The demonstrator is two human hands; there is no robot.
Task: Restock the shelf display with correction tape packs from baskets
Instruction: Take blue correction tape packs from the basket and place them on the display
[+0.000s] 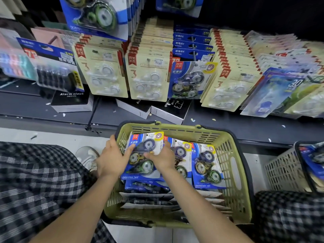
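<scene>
Left hand [110, 159] and right hand [162, 159] grip correction tape pack [142, 156] in green basket [233, 165].

Both hands hold one correction tape pack [142, 156] over the green basket [233, 172]. The left hand [112, 160] grips its left edge; the right hand [164, 159] pinches its right side.

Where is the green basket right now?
The green basket sits low in the head view, on the floor below the shelf, with both hands reaching in and a grey basket on its right.
</scene>
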